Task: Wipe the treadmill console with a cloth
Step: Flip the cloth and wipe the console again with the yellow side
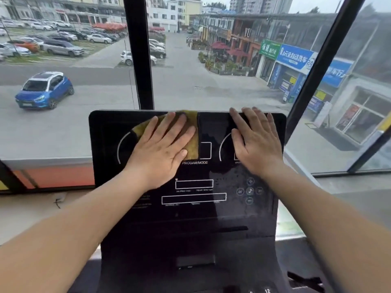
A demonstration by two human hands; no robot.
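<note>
Hands (160,151) flat on cloth (192,149), console (190,218)

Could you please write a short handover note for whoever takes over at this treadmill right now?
Left hand: flat, fingers straight, pressing the yellow cloth against the upper middle of the console.
Right hand: flat on the console's upper right with its fingertips at the top edge, holding nothing.
Done: the wipe is under way at the top of the panel. How much has been covered cannot be told.
Left: the area by the round buttons looks speckled, so the lower panel probably needs wiping, as does the part under the right hand.
</note>
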